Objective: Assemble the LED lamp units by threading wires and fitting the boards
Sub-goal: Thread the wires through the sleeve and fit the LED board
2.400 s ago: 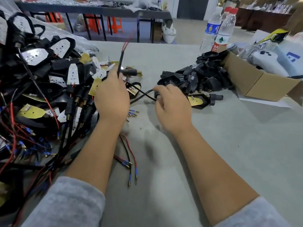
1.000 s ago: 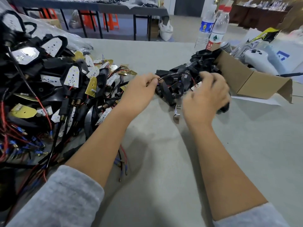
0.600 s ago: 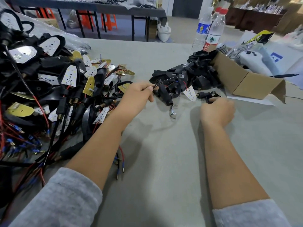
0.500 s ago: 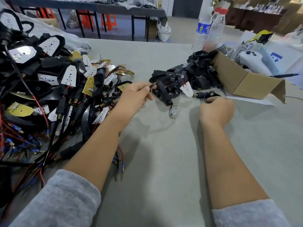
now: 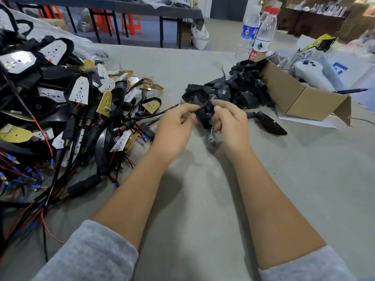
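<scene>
Both hands meet over the middle of the grey table (image 5: 304, 179). My left hand (image 5: 174, 126) pinches a black wire (image 5: 154, 115) that trails left toward the pile. My right hand (image 5: 231, 122) grips a black lamp housing (image 5: 204, 116) held between the two hands, with the wire end at its top. A small metal bracket (image 5: 212, 136) hangs below the housing. The board at the wire's end is hidden by my fingers.
A big heap of wired LED boards and black housings (image 5: 60, 110) fills the left side. Loose black housings (image 5: 239, 88) spill from an open cardboard box (image 5: 304, 98) at right. One housing (image 5: 272, 123) lies apart. Two water bottles (image 5: 261, 35) stand behind.
My right hand lifted a black housing off the table and moved left to meet my left hand. The left hand drew its wire toward the centre. The camera tilted slightly.
</scene>
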